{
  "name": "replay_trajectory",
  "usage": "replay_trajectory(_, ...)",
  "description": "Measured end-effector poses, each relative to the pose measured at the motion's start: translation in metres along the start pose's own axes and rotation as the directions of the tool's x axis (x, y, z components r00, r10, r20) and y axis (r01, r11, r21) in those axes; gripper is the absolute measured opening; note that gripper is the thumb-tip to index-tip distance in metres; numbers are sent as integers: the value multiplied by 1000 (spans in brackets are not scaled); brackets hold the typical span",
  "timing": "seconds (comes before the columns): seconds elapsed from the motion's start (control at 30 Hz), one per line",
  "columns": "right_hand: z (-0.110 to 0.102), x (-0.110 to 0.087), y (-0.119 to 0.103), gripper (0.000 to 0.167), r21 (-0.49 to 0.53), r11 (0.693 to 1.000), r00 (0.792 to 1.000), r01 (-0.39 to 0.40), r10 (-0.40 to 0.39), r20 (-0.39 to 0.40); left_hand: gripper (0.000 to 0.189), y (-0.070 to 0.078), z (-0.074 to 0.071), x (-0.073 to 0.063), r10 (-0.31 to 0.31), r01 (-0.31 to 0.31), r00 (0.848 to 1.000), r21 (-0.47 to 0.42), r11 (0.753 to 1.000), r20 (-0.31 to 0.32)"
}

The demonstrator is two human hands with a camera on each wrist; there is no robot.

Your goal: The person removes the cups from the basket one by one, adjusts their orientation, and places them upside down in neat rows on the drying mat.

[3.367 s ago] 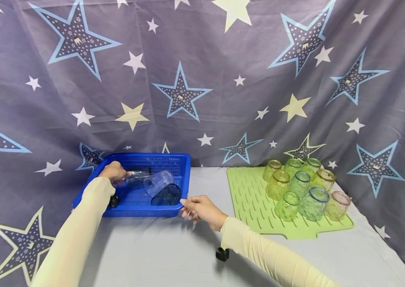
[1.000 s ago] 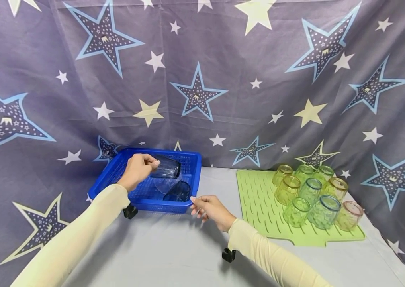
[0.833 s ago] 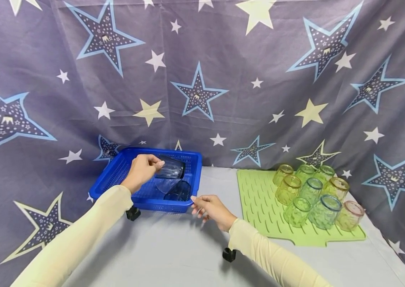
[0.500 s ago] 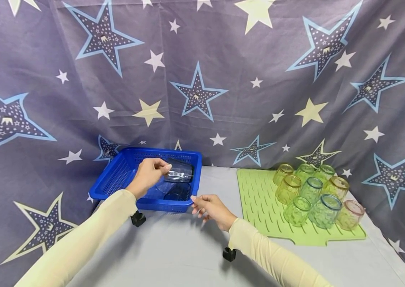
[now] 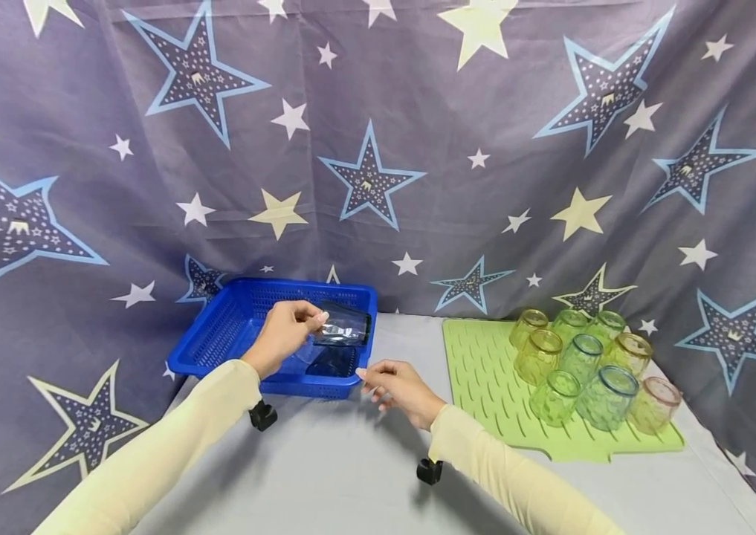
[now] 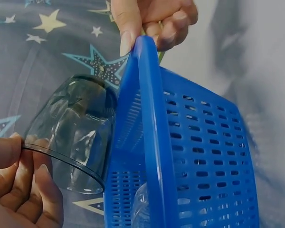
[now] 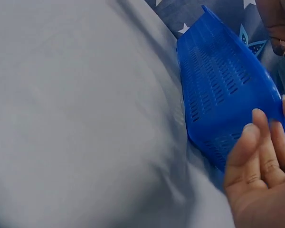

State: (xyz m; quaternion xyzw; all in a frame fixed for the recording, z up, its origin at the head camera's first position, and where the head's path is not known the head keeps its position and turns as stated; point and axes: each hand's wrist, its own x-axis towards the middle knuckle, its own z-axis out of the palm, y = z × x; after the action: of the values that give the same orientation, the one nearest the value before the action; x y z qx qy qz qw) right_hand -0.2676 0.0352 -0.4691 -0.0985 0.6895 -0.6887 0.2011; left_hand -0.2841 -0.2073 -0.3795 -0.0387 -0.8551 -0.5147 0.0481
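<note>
My left hand (image 5: 284,336) pinches the rim of a smoky dark drinking glass (image 5: 346,327) between thumb and fingers. The glass lies sideways, its base pointing right, over the right part of a blue perforated plastic basket (image 5: 185,362). In the left wrist view the rim of the glass (image 6: 76,128) is nearest the fingers. Below it in the basket are a second dark glass (image 5: 332,362) and a clear glass, mostly hidden. My right hand (image 5: 401,390) grips the basket's front right corner by its rim, thumb above, as the right wrist view also shows with the basket wall (image 7: 216,85).
A light green ribbed drying mat (image 5: 485,386) lies to the right. Several tinted glasses stand on its right half, among them a blue one (image 5: 608,401) and a pink one (image 5: 655,407). A star-printed curtain (image 5: 378,148) hangs close behind the basket and mat.
My left hand has gone from the basket's left part to the right, carrying the dark glass over the other glasses. The right hand has stayed on the corner. The head view has shifted slightly.
</note>
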Motion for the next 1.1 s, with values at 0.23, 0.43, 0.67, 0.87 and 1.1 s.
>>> replay_trajectory(0.23,-6,6,-2,60,168,982,993,89,-74,-93,20,2,8,-5,24,-21,999,-68,997,43)
replay_trajectory(0.43,-13,8,-12,58,278,952,989,130,-105,-103,20,4,13,-8,28,-15,995,-128,992,99)
replay_trajectory(0.67,-27,9,-14,61,274,949,984,156,-127,-122,25,1,20,-10,52,-37,990,-115,993,132)
replay_trajectory(0.87,-43,10,-21,57,169,964,969,203,-172,-179,31,-8,17,-10,63,-75,952,28,997,301)
replay_trajectory(1.1,-74,8,-33,70,56,981,966,184,-169,-197,26,-11,23,-18,170,-304,863,222,926,475)
